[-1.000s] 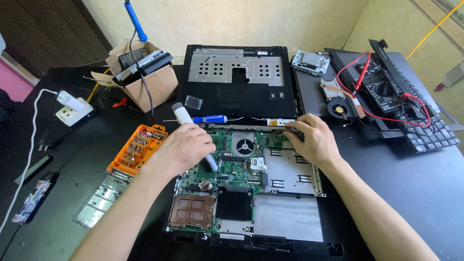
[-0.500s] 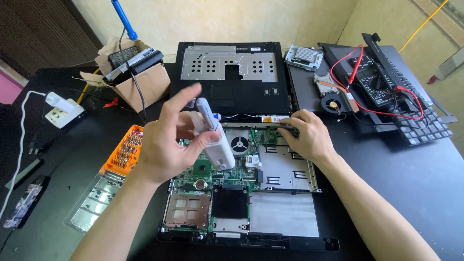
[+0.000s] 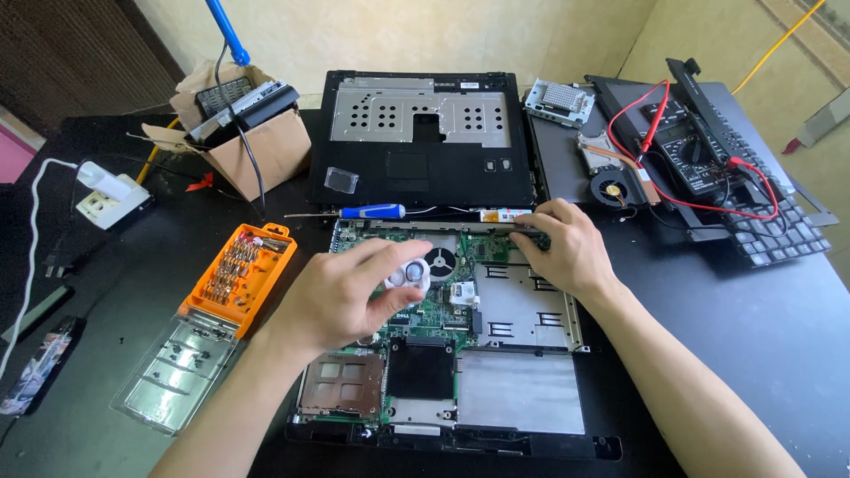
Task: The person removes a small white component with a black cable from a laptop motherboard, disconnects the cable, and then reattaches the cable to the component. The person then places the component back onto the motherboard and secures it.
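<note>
A small white tool [image 3: 409, 275], seen end-on w/ two round pale faces toward the camera, is held above the opened laptop's motherboard [image 3: 443, 301], just left of the round black fan [image 3: 440, 261]. Its long axis appears to run roughly along the line of sight, so its length can't be judged; what kind of tool it is can't be told for sure.

It is pinched by the left hand [image 3: 341, 296]: thumb on the far side, fingers curled under on the near side, palm turned right. The hand is raised off the board, not resting on it, & is plainly the nearer hand to the tool and to the fan area.

The right hand [image 3: 567, 248] is well apart from the tool, to its right. It is laid flat-ish on the far right edge of the laptop base [image 3: 522, 389], fingers pressed together & bent over a dark strip at the hinge line; whether anything is gripped under the fingertips can't be told.

Further out: a blue-handled screwdriver [image 3: 372, 212] is lying left-right just beyond the far edge of the base, near the left hand but untouched. An orange bit case [image 3: 237, 279] is open to the left, its clear lid nearer. Beyond, a black laptop cover [image 3: 421, 137] is lying inside-up; a cardboard box [image 3: 248, 142] w/ parts is at far left; a multimeter [image 3: 686, 159] w/ red leads and a loose cooler [image 3: 613, 186] are at far right. All rests on a black table [image 3: 753, 327].
</note>
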